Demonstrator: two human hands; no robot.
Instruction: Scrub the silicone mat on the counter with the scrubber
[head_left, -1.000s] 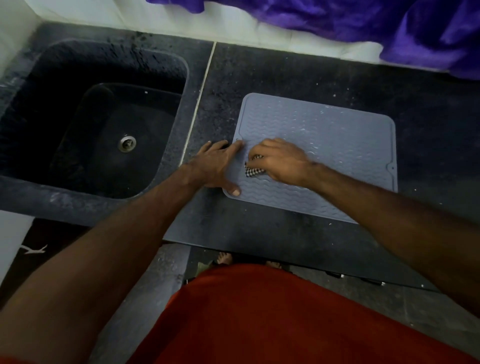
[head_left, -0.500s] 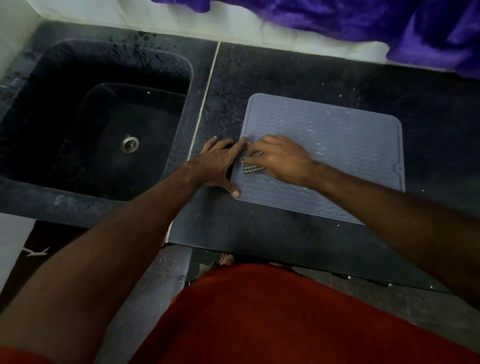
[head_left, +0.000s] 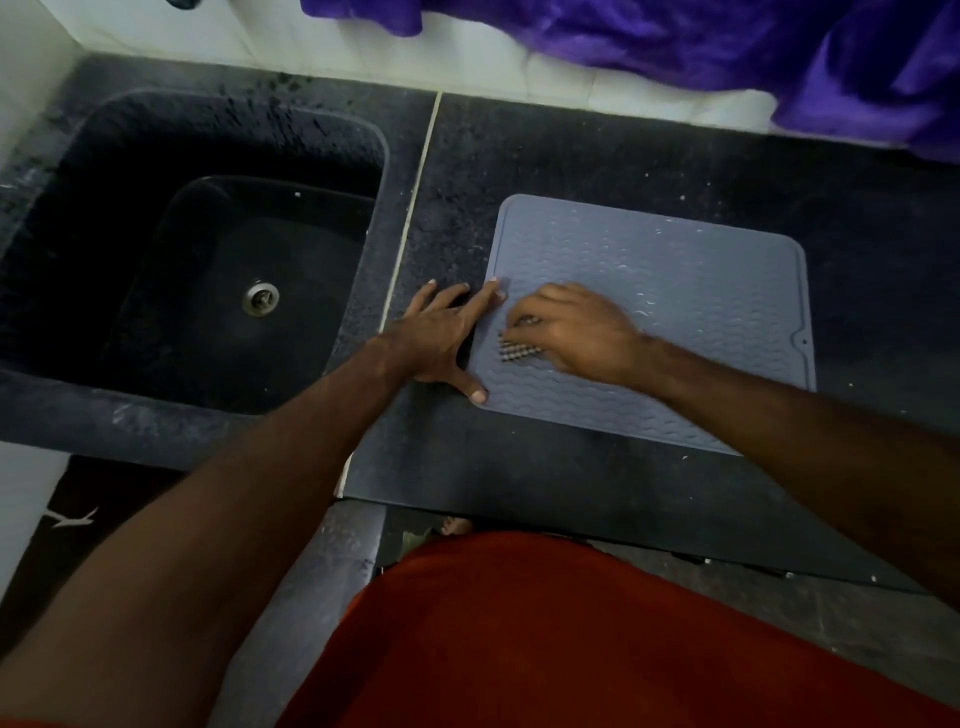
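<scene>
A grey silicone mat (head_left: 691, 291) with a wavy ribbed pattern lies flat on the dark counter (head_left: 597, 483). My left hand (head_left: 441, 338) lies spread and flat at the mat's left edge, fingertips and thumb pressing its border. My right hand (head_left: 571, 327) is on the left part of the mat, fingers curled over a small black-and-white checked scrubber (head_left: 514, 352). Only the scrubber's near edge shows below the fingers. The right hand is slightly blurred.
A deep black sink (head_left: 182, 249) with a metal drain (head_left: 261, 298) sits left of the counter, past a pale seam. Purple cloth (head_left: 779, 47) hangs over the white wall at the back. The counter's front edge is close to my red garment (head_left: 571, 639).
My right hand slid the scrubber a little toward me on the mat. My left hand stays at the mat's left edge.
</scene>
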